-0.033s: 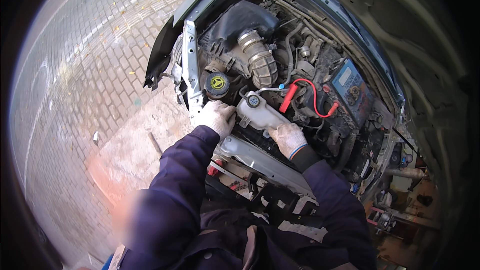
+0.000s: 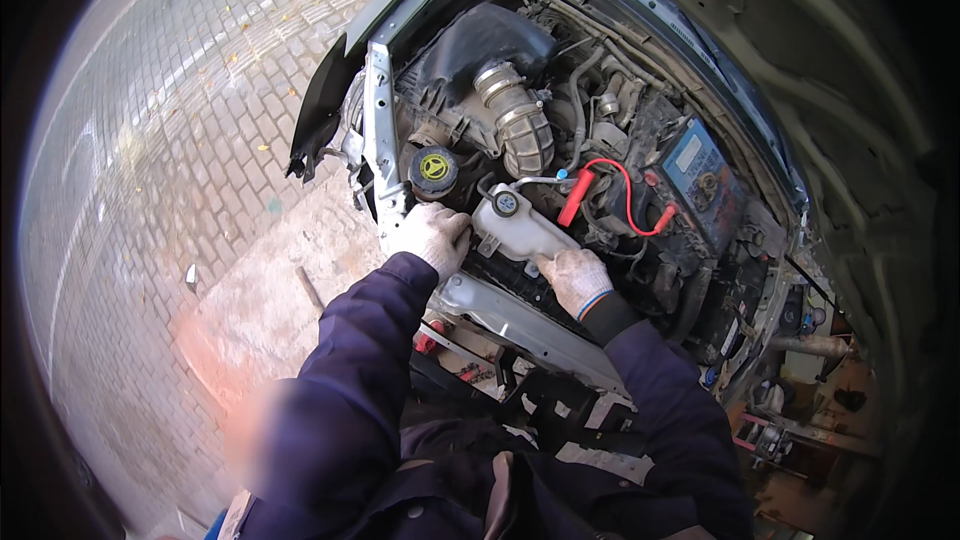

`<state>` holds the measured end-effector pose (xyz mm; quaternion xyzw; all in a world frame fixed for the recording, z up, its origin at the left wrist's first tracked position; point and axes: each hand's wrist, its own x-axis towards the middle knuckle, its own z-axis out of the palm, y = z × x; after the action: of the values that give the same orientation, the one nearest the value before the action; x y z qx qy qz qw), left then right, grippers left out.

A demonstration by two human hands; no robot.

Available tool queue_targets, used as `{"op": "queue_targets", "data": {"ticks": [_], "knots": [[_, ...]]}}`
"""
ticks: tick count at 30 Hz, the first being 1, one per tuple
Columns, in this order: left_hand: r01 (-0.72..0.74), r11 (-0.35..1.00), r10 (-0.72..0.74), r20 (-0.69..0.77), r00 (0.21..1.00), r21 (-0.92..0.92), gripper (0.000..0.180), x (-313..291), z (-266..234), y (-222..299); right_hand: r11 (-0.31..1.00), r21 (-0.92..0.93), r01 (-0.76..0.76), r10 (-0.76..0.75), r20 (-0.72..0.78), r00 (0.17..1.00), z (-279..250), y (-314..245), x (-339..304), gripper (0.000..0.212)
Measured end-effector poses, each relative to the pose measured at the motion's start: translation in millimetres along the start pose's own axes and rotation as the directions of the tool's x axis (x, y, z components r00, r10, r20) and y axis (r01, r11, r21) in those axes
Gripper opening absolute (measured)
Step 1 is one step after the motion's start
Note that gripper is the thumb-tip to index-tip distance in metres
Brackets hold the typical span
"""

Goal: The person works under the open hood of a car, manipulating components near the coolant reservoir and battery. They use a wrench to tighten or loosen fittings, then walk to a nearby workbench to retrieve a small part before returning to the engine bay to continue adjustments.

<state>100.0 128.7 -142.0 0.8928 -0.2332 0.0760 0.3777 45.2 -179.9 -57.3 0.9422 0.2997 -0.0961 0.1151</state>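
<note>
A white plastic coolant reservoir (image 2: 530, 231) with a dark round cap (image 2: 506, 203) sits at the front of the engine bay, a thin hose running from its top. My right hand (image 2: 575, 280), in a knitted glove, grips the reservoir's near right end, thumb and fingers closed around its edge. At the other end my gloved left hand (image 2: 436, 237) is closed, fingers curled down close to the reservoir's left side. Whatever lies inside those fingers is hidden. Just beyond the left hand stands a dark reservoir cap with a yellow symbol (image 2: 435, 170).
Behind are a black air filter housing (image 2: 480, 50) and a ribbed intake hose (image 2: 525, 135). A red cable (image 2: 632, 190) leads to the blue-topped battery (image 2: 703, 180). A metal front crossmember (image 2: 530, 325) runs below my hands. The raised hood (image 2: 850, 140) hangs at the right.
</note>
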Motion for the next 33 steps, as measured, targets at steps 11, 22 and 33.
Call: {"op": "queue_targets", "data": {"ticks": [11,22,33], "knots": [[0.005,1.0,-0.005,0.005,1.0,0.014,0.014,2,-5,5,0.997,0.02,-0.071,0.068,0.137,0.988,5,-14,6,0.02],[0.001,1.0,-0.001,-0.021,1.0,0.017,0.016,1,-5,5,0.998,0.047,-0.048,0.045,0.066,0.997,9,0,5,0.017],[0.027,0.999,-0.027,0.008,1.0,0.02,0.014,0,-1,2,0.978,-0.11,0.177,-0.187,-0.09,0.978,18,3,9,0.023]]}}
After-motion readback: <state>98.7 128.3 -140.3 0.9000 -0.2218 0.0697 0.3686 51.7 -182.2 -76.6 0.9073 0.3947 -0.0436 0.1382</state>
